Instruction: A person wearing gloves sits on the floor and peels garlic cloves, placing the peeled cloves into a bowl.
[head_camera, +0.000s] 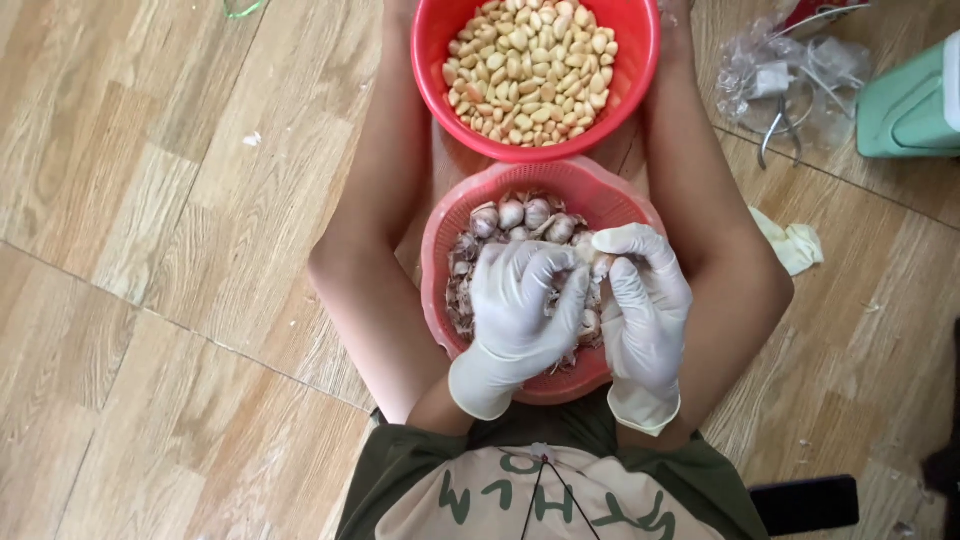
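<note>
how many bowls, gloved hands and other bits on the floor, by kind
red bowl of peeled garlic cloves: 1
pink basket of unpeeled garlic: 1
gloved hands: 2, left hand, right hand
spare glove on the floor: 1
clear plastic bag: 1
pliers: 1
green box: 1
total: 8

White gloves on left hand (520, 315) and right hand (645, 310). Pink basket (440, 240) near, with purplish-white garlic bulbs (520, 215). Red bowl (430, 60) far, with pale cream peeled cloves (530, 65). Light brown wood-grain floor (150, 250). Mint-green box (910, 105) far right. Olive-green shirt (400, 470) with cream panel.
</note>
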